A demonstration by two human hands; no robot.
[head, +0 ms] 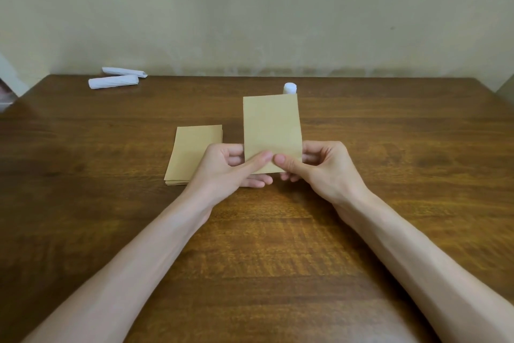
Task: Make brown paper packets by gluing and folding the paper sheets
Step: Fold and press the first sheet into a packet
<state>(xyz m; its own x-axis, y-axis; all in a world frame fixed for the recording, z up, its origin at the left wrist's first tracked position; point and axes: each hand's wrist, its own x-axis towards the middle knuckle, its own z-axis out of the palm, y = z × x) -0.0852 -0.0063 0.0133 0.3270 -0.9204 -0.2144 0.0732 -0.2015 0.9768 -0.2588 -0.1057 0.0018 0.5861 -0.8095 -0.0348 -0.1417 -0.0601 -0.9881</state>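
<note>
Currently, your left hand (230, 167) and right hand (319, 167) are both pinching the paper sheet (272, 131) upright, the paper stack (192, 153) lying at its nine o'clock.

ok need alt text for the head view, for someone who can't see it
Two bare hands, left hand and right hand, pinch the lower edge of an upright brown paper sheet above a dark wooden table. A stack of brown paper sheets lies left of it, a white cylindrical glue stick behind, and two folded white paper pieces at the far left.
</note>
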